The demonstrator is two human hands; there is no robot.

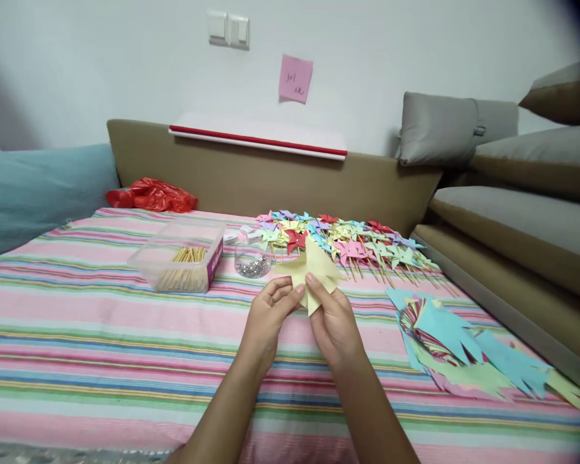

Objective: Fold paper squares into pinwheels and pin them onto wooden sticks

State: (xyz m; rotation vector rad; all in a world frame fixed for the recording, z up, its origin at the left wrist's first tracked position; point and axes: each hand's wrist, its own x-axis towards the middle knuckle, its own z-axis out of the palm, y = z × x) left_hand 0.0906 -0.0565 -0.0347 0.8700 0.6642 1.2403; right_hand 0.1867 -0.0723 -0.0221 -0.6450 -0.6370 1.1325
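Note:
Held up in front of me is a pale yellow paper pinwheel (315, 265) with several pointed flaps, partly folded. My left hand (273, 309) pinches its lower left part between thumb and fingers. On the other side, my right hand (334, 319) grips it with the thumb pressed near the middle. Whether the flaps are fastened at the centre cannot be made out. Beyond the hands, a round clear container (252, 265) holds small silvery pieces. Left of that, a clear plastic box (147, 258) contains thin wooden sticks (189, 255).
Many finished-looking pinwheels (350, 250) on sticks lie at the back right. Cut coloured paper sheets (457, 335) are piled at the right, beside stacked cushions (522, 212). A red plastic bag (157, 195) lies at the back left. Striped cloth (101, 322) covers the surface.

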